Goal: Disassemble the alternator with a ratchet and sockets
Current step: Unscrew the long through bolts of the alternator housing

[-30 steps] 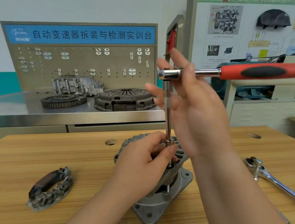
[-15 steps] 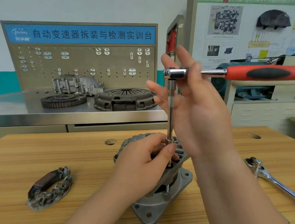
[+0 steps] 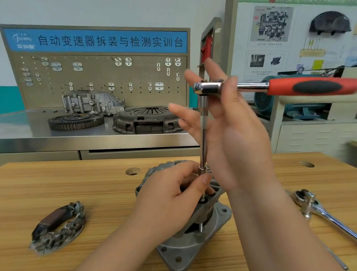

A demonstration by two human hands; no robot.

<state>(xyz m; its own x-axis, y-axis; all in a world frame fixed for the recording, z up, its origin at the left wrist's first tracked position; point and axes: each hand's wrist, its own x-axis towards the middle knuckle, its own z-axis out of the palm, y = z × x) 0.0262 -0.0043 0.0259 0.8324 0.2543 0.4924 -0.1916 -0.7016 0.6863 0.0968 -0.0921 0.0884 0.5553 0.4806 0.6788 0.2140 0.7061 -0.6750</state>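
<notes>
Left hand (image 3: 172,199) grips alternator (image 3: 190,247) top; right hand (image 3: 235,137) pinches ratchet (image 3: 314,86) head, fingers splayed.

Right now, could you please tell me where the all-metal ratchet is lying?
In the head view, the all-metal ratchet lies on the wooden table at the far right, to the right of the alternator.

Left hand (image 3: 172,199), right hand (image 3: 235,141) — both bare
</notes>
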